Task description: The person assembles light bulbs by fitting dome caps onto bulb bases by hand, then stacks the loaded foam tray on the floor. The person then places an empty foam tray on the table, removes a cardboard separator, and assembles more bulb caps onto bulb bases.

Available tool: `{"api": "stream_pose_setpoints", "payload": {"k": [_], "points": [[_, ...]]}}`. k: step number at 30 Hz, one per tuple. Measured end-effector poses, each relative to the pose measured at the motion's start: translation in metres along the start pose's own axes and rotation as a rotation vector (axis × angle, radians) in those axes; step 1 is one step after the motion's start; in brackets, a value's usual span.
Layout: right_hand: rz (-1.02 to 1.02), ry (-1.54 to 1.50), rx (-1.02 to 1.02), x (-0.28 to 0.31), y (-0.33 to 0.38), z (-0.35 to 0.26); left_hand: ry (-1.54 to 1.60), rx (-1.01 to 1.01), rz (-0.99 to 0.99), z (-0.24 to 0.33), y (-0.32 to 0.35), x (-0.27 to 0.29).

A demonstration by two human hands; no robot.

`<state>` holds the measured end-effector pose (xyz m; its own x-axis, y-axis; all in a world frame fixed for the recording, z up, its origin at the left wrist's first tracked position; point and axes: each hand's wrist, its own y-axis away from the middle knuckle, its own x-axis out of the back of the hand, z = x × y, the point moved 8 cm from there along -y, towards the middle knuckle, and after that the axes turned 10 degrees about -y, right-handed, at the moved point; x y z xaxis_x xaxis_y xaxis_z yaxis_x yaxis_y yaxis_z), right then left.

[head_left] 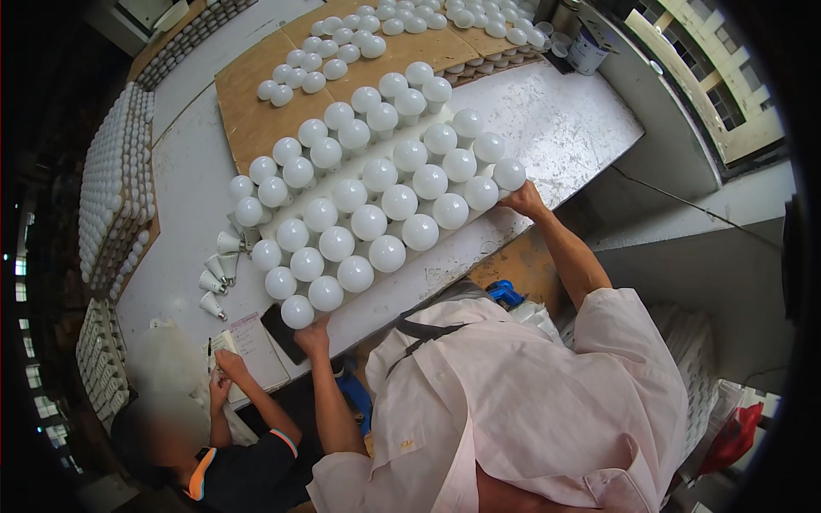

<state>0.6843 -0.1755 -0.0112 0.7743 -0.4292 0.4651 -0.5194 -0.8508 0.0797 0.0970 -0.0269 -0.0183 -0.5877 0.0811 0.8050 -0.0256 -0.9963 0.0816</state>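
In front of me is a pale tray (295, 203) carrying rows of white round light bulbs (399, 202), domes up, with a bare strip between two groups of rows. At its near left corner my left hand (314, 338) grips the edge, just beneath the corner bulb. My right hand (523, 198) is closed on the right end, under the last bulb there. The fingers of both hands are partly hidden by tray and bulbs. Several loose bulbs (211, 282) lie on their sides by the tray's left end. A dark flat object (282, 332) lies beside my left hand.
A white worktable (590, 111) bears brown boards (244, 103) with more bulbs (342, 36). Stacked bulb layers (115, 188) stand at left. At lower left a co-worker's hands (227, 372) hold a pen over a notebook (221, 344). A white bucket (587, 51) stands far right.
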Motion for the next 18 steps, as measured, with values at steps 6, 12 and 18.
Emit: {"api": "stream_pose_setpoints", "payload": {"k": [6, 12, 18], "points": [[0.082, -0.079, 0.009, 0.001, 0.002, 0.023, -0.124, -0.011, 0.014, -0.011, -0.006, -0.001], [0.099, -0.199, -0.176, -0.001, 0.014, 0.029, -0.178, 0.056, -0.073, -0.021, -0.004, -0.011], [-0.049, -0.040, 0.030, -0.011, 0.015, 0.006, 0.125, 0.243, -0.276, -0.051, -0.008, -0.010]]}}
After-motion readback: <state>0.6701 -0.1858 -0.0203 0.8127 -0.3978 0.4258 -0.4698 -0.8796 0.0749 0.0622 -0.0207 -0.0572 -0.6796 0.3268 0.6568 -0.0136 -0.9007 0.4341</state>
